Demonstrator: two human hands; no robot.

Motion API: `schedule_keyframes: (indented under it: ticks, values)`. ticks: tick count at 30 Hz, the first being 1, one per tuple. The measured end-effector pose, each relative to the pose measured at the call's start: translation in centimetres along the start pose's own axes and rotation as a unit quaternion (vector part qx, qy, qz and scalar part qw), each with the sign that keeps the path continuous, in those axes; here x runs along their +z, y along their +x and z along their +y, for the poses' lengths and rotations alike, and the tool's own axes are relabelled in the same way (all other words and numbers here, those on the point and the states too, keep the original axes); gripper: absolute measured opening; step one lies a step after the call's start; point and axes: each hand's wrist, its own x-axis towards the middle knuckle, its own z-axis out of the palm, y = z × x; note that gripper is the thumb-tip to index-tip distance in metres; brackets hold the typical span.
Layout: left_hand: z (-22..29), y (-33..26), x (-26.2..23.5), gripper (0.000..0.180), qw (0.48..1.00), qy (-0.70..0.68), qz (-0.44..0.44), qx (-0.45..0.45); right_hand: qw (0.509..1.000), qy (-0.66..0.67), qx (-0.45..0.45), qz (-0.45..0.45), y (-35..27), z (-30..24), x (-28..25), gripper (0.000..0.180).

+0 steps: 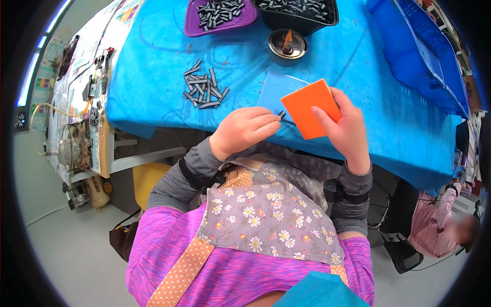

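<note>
My left hand [245,129] pinches a small black-and-white striped strip [282,115] between its fingertips, above the table's near edge. In my right hand [348,123] is a flat orange square [307,113], tilted, with the thumb on its face. Its lower left side lies close to the strip. Partly hidden under the orange square is a pale blue sheet [275,91] on the table. Beyond it stands a small round metal burner [286,55] with an orange flame at its centre. Left of my hands lies a loose pile of similar striped strips [203,88].
A purple tub [221,30] and a black tub [307,29] of small striped pieces stand at the far edge of the blue-covered table [153,66]. A blue plastic crate [409,56] takes up the far right. Another person [434,220] sits at the right.
</note>
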Motion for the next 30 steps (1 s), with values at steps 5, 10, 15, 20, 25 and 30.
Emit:
schedule_keyframes:
  ticks: [5,10,15,20,25,30]
  values:
    - [0.4,0.0,-0.2,0.019,1.000,0.013,-0.008,-0.007,0.994,-0.102,-0.038,-0.031,0.6,-1.3,0.5,0.035]
    - [-0.1,0.2,-0.2,0.019,1.000,-0.004,0.002,0.006,0.962,-0.253,-0.057,-0.089,1.4,-3.4,0.9,0.030]
    - [-0.1,0.2,-0.2,0.017,1.000,0.008,-0.003,0.005,0.934,-0.332,-0.057,-0.121,0.9,-5.8,1.6,0.030]
    - [-0.1,-0.2,0.2,0.018,0.999,-0.006,0.034,-0.018,0.998,-0.024,0.001,-0.055,0.9,0.5,-0.1,0.035]
    - [0.0,0.1,-0.1,0.022,0.995,-0.028,0.095,-0.027,0.965,0.213,0.111,0.101,-0.6,6.1,-4.9,0.031]
    - [-0.1,0.3,-0.1,0.029,0.975,-0.050,0.201,-0.076,0.945,0.181,0.125,0.240,-1.2,9.6,-5.4,0.030]
